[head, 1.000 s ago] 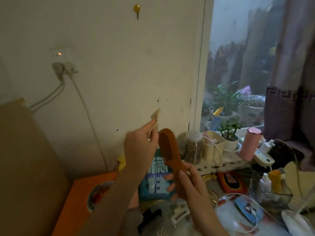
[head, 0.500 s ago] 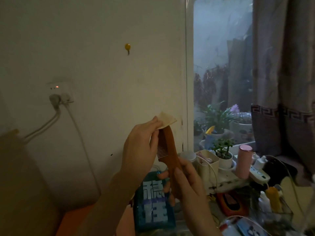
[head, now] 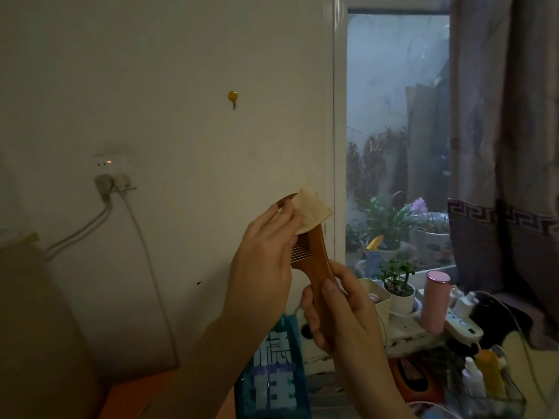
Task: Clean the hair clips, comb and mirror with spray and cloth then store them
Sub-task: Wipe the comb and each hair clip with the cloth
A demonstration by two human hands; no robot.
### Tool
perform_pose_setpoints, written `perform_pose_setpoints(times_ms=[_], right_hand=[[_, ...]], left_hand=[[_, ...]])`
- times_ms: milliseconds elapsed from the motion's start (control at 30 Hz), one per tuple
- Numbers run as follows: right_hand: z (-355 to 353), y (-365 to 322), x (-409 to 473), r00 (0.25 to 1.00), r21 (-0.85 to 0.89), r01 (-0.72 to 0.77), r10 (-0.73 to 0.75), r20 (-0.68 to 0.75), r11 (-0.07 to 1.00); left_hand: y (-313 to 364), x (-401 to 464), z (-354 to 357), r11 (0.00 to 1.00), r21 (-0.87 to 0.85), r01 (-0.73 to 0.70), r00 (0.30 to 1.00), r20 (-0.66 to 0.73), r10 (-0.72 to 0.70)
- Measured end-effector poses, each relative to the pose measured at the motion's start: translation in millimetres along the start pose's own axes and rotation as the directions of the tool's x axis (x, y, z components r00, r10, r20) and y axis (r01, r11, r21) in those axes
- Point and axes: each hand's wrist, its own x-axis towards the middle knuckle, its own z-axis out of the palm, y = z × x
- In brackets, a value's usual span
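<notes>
- Comb [head: 314, 267] looks like stiff wood w/ a fixed handle; prob light, rigid, won't flex under a wipe. Fine teeth are the fragile bit, so grip belongs on the handle, not the tooth row.
- Right hand [head: 341, 322] does just that: fingers curled round the lower handle, thumb laid along its face, comb upright & tilted a little left.
- Cloth [head: 311, 211] is a small pale folded piece, soft & thin by the look of it; should fold over the comb's top edge easily, could snag in the teeth if dragged across them.
- Left hand [head: 266, 258] pinches the cloth against the comb's upper end, fingers bent over it.
- Looks: warm reddish-brown comb, curved top, short close-set teeth facing left toward the left hand; top end partly hidden by cloth.
- Where: comb is held up in the air in front of the wall [head: 181, 116], left of the window [head: 396, 131], above the cluttered counter [head: 136, 397].
- Clips, mirror & spray: can't pick them out for sure here; teal bag [head: 272, 385] stands below the hands.
</notes>
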Motion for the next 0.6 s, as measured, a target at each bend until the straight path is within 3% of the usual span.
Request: perform_pose_setpoints(times_ms=[600], right_hand=[[6.0, -3.6, -6.2, 0.997, 0.056, -0.043, 0.04, 0.059, 0.998]], left_hand=[[1.3, -31.8, -4.4, 0.954, 0.249, -0.164, 0.984, -0.022, 0.175]])
